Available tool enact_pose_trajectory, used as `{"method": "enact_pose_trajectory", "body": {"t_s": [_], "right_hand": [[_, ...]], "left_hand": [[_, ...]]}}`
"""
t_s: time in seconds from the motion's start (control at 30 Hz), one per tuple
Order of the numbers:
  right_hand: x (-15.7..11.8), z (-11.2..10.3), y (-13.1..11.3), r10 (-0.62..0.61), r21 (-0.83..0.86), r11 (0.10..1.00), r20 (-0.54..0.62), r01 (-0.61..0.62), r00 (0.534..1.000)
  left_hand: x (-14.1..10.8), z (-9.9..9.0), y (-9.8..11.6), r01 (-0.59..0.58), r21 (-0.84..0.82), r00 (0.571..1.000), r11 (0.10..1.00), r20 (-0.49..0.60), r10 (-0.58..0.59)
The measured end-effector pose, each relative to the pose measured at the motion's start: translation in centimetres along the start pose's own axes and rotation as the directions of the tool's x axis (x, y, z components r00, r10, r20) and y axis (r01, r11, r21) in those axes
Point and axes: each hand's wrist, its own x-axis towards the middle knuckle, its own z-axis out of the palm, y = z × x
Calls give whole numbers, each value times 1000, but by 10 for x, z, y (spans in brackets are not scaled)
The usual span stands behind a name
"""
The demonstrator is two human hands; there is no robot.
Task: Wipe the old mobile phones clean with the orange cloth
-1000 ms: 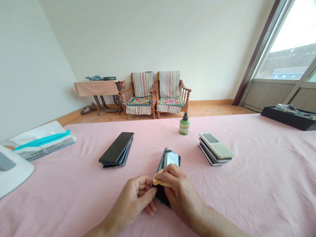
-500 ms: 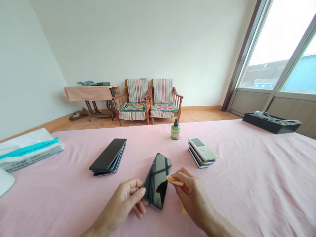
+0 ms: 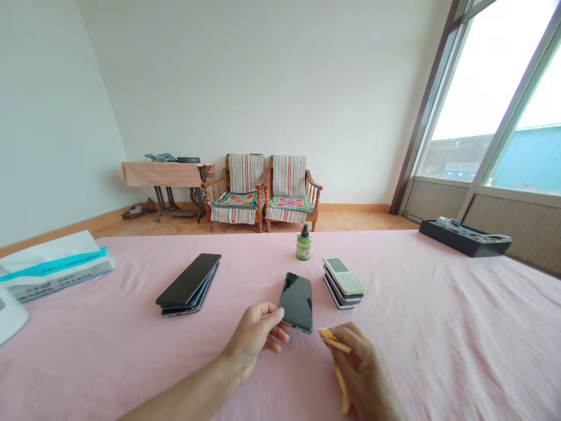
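Note:
My left hand point(image 3: 260, 330) grips a dark smartphone point(image 3: 298, 303) by its lower left corner, thumb on top and fingers beneath. The phone's glossy screen faces up and reflects light. To the right of it, my right hand point(image 3: 355, 362) is closed on a folded yellow cloth point(image 3: 333, 340), one end of which hangs down below the fingers. The cloth is apart from the phone. Left of my hands lies a stack of smartphones point(image 3: 190, 283), a black one on top. Beyond my right hand sits another stack of phones point(image 3: 344, 280), topped by a white keypad phone.
A green spray bottle point(image 3: 303, 245) stands near the far edge of the pink-covered table point(image 3: 416, 327). At the back right is a black tray point(image 3: 464, 240) of cables. A tissue pack point(image 3: 56, 266) lies at the left. Two wooden chairs point(image 3: 287, 202) stand beyond the table.
My left hand has moved the smartphone forward and to the right, and the phone is turned more upright in view. My right hand has drawn the cloth back from the phone's edge, down and right.

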Motion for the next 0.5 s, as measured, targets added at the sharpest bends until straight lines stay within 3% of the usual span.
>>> {"method": "enact_pose_trajectory", "body": {"t_s": [0.13,0.33,0.5], "right_hand": [[-1,1,1,-5,7,1000,46,5,999],[-1,2,1,-42,14,999,61,41,997],[-1,1,2,-54,-18,998,95,56,994]], "left_hand": [[12,18,-4,17,10,999,1000,36,-17],[18,31,-7,36,50,992,998,122,-42],[22,37,-13,33,109,994,994,104,-45]]}}
